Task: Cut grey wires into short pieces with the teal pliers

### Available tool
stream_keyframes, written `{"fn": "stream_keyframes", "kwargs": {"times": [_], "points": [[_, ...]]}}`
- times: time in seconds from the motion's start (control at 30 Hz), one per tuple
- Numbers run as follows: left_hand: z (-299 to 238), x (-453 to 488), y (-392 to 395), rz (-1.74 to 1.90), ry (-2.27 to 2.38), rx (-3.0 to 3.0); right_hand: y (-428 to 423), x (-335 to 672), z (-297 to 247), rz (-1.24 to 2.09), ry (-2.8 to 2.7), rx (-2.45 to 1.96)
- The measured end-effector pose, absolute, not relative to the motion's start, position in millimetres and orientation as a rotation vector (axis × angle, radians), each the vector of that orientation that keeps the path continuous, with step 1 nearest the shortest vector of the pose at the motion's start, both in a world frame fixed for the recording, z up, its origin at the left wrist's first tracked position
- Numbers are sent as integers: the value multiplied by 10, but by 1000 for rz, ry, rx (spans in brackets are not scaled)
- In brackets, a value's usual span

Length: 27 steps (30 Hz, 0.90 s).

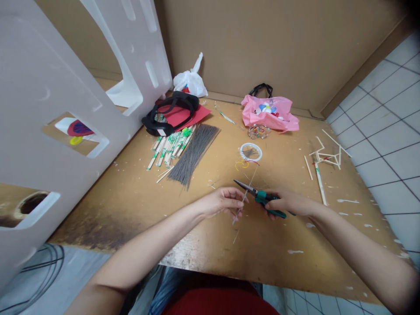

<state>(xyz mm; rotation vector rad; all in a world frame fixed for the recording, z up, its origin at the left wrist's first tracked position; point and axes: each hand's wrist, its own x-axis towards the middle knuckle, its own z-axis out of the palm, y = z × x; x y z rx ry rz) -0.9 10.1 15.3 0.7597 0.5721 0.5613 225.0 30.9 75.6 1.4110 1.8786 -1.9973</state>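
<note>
My left hand (pixel 226 202) pinches a few thin wires (pixel 248 187) that stick out slantwise above and below the fingers. My right hand (pixel 285 204) grips the green and black handles of long-nose pliers (pixel 260 197). The dark jaws point up and left, crossing close to the wires; whether they clamp them I cannot tell. Beyond the hands lies a white ring-shaped roll (pixel 251 152) with short wire pieces inside it. Curly yellow wire (pixel 242 165) and a little red wire rest beside the roll. A loose wire bit (pixel 211 185) lies left of the hands.
A bundle of grey wires (pixel 195 155) lies left of centre, beside wrapped chopsticks (pixel 170 146). A black headband-like strap (pixel 172 111) rests on red sheets (pixel 200 114). Behind are a white bag (pixel 190 82) and a pink bag (pixel 271 113). A stick frame (pixel 328 158) lies right; a white plastic panel (pixel 65 87) stands left.
</note>
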Motion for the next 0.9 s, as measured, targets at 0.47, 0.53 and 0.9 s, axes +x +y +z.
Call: {"fn": "stream_keyframes", "kwargs": {"times": [0.47,0.53,0.9], "points": [[144,-18,110,543,574,739,291,2252,737,-1825,1981,1458],[136,-13,109,547,579,748,291,2250,740,-1815,1985,1450],[135,0,94,563,602,799,274,2255,732,-1802,2025,1435]]}}
